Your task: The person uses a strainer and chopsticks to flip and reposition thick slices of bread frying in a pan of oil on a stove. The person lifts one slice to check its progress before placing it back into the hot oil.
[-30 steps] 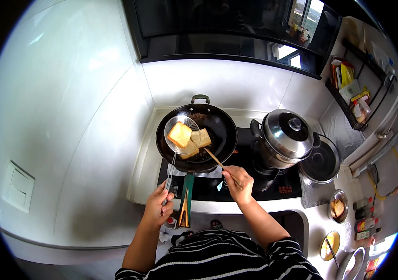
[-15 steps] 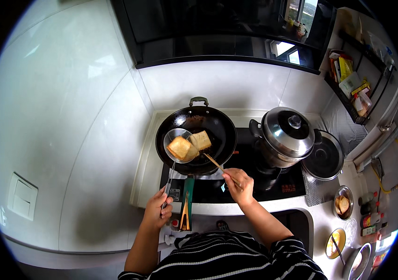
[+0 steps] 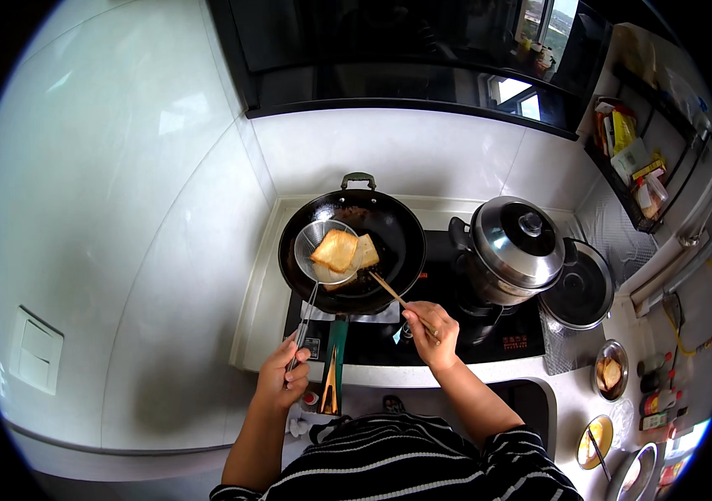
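Observation:
My left hand [image 3: 283, 373] is closed round the handle of a wire strainer [image 3: 310, 242], whose round basket is over the left side of a black wok [image 3: 406, 217]. A golden fried slice [image 3: 335, 250], looking like bread, lies in the basket. Beside it in the wok, a paler slice [image 3: 367, 251] shows, partly hidden by the strainer. My right hand [image 3: 433, 332] grips wooden chopsticks [image 3: 388, 289], their tips down in the wok near the paler slice. Toward me runs the wok's green handle [image 3: 335, 351].
Right of the wok stands a lidded steel pot [image 3: 516, 242], with a dark round pan [image 3: 583, 284] behind it. Along the right counter are a bowl of fried slices [image 3: 611, 373], a bowl of yellow liquid [image 3: 595, 441] and several bottles [image 3: 661, 401]. A rack [image 3: 631, 179] hangs on the right wall.
The golden slice has shifted right within the strainer and sits at a different angle, overlapping more of the paler slice. Both hands keep their holds nearly in place.

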A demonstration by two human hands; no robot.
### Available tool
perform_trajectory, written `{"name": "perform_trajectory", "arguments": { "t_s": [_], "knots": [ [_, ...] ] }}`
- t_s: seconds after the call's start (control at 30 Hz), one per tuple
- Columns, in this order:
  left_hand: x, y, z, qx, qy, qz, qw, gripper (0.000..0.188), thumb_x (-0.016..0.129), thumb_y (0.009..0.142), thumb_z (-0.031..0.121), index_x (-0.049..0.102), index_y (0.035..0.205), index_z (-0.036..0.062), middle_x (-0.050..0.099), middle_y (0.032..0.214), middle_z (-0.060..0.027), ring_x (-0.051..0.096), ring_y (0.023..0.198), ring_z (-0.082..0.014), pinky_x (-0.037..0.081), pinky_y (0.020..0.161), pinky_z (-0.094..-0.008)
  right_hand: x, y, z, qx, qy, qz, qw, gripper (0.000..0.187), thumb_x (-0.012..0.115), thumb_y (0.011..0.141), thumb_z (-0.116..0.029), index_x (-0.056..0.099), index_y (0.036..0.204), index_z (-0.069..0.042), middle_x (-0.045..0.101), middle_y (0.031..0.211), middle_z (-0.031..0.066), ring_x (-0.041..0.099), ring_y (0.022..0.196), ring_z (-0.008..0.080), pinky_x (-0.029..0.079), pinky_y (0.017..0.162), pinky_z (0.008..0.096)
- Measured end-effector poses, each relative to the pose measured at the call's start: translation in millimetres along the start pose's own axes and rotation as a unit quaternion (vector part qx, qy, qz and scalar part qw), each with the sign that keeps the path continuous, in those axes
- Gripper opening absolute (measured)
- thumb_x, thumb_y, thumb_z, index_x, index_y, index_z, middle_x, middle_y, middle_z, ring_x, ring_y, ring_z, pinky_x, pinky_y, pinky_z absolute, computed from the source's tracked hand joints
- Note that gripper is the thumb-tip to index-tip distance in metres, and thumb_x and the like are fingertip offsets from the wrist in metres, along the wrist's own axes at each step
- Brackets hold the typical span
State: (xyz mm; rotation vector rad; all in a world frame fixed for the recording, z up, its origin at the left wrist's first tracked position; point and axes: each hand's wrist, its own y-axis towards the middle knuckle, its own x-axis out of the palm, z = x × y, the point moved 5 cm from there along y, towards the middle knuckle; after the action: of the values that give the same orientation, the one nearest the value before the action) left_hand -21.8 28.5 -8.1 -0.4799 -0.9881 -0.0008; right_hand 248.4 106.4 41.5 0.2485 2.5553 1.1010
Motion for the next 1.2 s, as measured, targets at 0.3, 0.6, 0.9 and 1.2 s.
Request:
{"name": "perform_trajectory", "arguments": {
  "t_s": [0.3, 0.6, 0.9, 1.2],
  "knots": [
    [-3.7, 7.6, -0.5, -0.002, -0.002, 0.0, 1.0, 0.033, 0.042, 0.1, 0.021, 0.044, 0.133, 0.0172, 0.048, 0.081, 0.0012, 0.033, 0.046, -0.0029, 0.027, 0.036, -0.0169, 2.5, 4.6, -0.6, -0.014, -0.016, -0.005, 1.0, 0.01, 0.072, 0.08, -0.001, 0.067, 0.088, 0.001, 0.067, 0.086, 0.014, 0.067, 0.075, 0.0231, 0.053, 0.064, 0.0278],
    [-5.8, 8.5, 2.6, 0.0, 0.008, 0.018, 1.0, 0.034, 0.045, 0.097, 0.016, 0.045, 0.131, 0.0189, 0.049, 0.081, -0.0002, 0.034, 0.047, -0.0047, 0.026, 0.038, -0.0176, 24.2, 11.5, -10.2, -0.075, -0.002, -0.006, 0.997, 0.019, 0.076, 0.074, -0.004, 0.068, 0.091, -0.002, 0.068, 0.088, 0.0118, 0.067, 0.076, 0.0269, 0.055, 0.065, 0.0318],
    [16.6, -1.2, 5.0, 0.032, 0.091, 0.025, 0.995, 0.04, 0.046, 0.097, 0.016, 0.04, 0.137, 0.0179, 0.049, 0.081, 0.0006, 0.033, 0.047, -0.0047, 0.026, 0.039, -0.0162, 40.0, 7.7, -12.8, -0.085, -0.013, -0.047, 0.995, 0.017, 0.076, 0.074, -0.005, 0.068, 0.088, -0.001, 0.068, 0.087, 0.0118, 0.067, 0.075, 0.0267, 0.055, 0.067, 0.0318],
    [15.2, -3.2, 6.5, 0.029, 0.106, 0.03, 0.993, 0.045, 0.047, 0.097, 0.016, 0.036, 0.14, 0.0167, 0.048, 0.08, 0.0006, 0.034, 0.047, -0.0049, 0.027, 0.04, -0.0161, 39.6, 7.3, -14.6, -0.093, 0.004, -0.051, 0.994, 0.016, 0.075, 0.075, -0.003, 0.067, 0.087, 0.0, 0.068, 0.087, 0.0126, 0.067, 0.075, 0.0268, 0.055, 0.066, 0.0316]
  ]
}}
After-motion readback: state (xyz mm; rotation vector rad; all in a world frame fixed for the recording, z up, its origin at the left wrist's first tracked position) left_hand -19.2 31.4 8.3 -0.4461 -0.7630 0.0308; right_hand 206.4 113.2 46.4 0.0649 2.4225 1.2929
